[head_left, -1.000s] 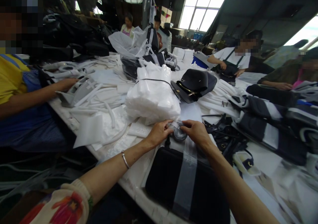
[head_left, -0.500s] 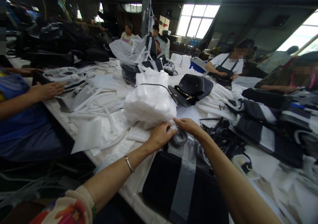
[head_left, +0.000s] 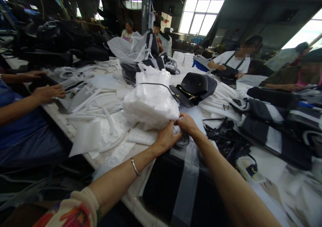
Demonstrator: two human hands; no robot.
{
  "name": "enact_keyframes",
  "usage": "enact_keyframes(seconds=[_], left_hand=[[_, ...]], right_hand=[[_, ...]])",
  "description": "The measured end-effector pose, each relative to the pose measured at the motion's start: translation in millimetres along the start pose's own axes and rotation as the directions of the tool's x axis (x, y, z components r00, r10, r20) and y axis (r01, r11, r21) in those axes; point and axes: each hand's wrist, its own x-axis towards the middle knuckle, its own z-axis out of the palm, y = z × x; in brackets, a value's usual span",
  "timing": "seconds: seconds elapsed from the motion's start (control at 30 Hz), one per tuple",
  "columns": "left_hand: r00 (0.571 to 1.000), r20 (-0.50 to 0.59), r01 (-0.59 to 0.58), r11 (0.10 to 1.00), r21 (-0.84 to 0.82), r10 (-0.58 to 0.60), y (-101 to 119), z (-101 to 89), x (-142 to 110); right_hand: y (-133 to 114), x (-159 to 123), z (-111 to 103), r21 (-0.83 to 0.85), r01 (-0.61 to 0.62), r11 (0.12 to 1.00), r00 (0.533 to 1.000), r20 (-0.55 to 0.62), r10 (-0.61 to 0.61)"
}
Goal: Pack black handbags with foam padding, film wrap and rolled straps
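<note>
A black bag (head_left: 161, 183) lies flat in front of me, with a strip of clear wrapping (head_left: 187, 186) running down over it. At its far edge is a handle wrapped in pale plastic (head_left: 184, 141). My left hand (head_left: 167, 135) is closed on this handle, thumb toward the right. My right hand (head_left: 188, 124) has its fingers bent in a pinch at the handle's far side, close against the left fingertips. The exact grip is partly hidden. Right behind my hands stands a bundle of white foam sheets (head_left: 152, 102), tied with a dark band.
A black bag with a gold zip (head_left: 195, 89) stands behind the bundle. White foam strips (head_left: 95, 102) cover the table's left side. Black straps (head_left: 228, 139) and wrapped black bags (head_left: 271, 136) lie at right. A co-worker's hands (head_left: 49, 92) work at left; other people sit beyond.
My right fingers have curled from a stretched index finger into a pinch. My left hand has shifted slightly right, closer to the right fingertips. The view has moved a little.
</note>
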Motion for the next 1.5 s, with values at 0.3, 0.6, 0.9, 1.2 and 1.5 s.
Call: enact_keyframes(seconds=[0.3,0.6,0.9,1.2,1.5], left_hand=[[0.992,0.016,-0.126,0.992,-0.007,0.126,-9,-2.0,3],[0.996,-0.004,-0.094,0.996,-0.007,0.094,-11,-3.1,2],[0.999,-0.017,-0.045,0.997,0.069,0.046,-11,-0.7,-2],[0.971,0.024,-0.22,0.86,0.461,0.236,-5,-30.8,-16],[0.766,0.2,-0.641,0.75,0.163,0.611,67,-10.6,11]], right_hand=[[14,2,8,0.103,-0.058,0.993,0.998,0.0,0.058],[14,5,13,0.059,-0.089,0.994,0.996,-0.028,0.09],[12,8,16,0.028,-0.122,0.992,0.993,0.0,0.122],[28,-32,-78,0.164,-0.088,0.982,0.987,-0.118,0.108],[121,-158,-122,0.154,-0.242,0.958,0.964,-0.072,0.255]])
